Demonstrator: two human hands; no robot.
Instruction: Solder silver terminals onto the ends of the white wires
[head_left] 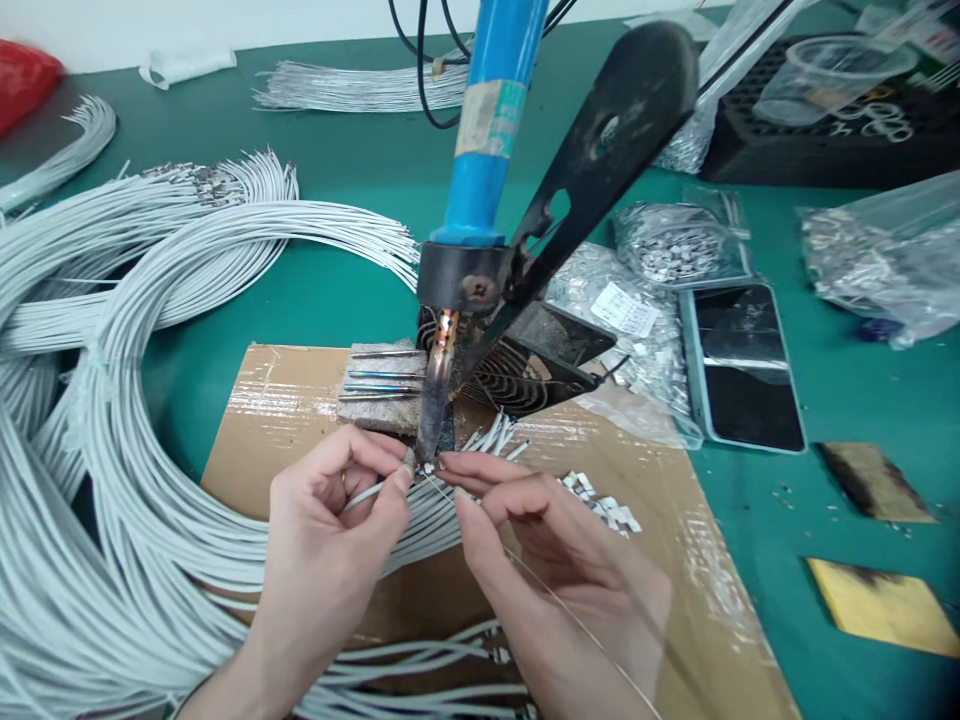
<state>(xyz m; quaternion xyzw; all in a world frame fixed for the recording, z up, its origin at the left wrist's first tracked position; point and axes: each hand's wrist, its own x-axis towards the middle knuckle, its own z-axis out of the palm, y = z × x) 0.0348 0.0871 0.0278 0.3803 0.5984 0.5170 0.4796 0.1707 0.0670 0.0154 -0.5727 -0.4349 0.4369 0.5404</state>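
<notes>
A blue-handled soldering iron [484,190] hangs in a black clamp, its darkened tip pointing down between my hands. My left hand [330,545] is closed in a pinch on a white cable [364,497], whose end lies just under the tip. At that end is a small shiny metal piece [428,468]. My right hand [566,560] is closed on a thin strand of solder wire [577,622], which runs from the tip area down across the palm. The right index fingertip is close beside the metal piece; whether it touches is unclear.
Coiled white cables [124,440] fill the left side. Beneath the hands lies a cardboard sheet [705,600] with small metal terminals [604,505]. A phone [746,365], bags of metal parts [671,245], a yellow sponge [881,605] and a black crate [750,150] are at right.
</notes>
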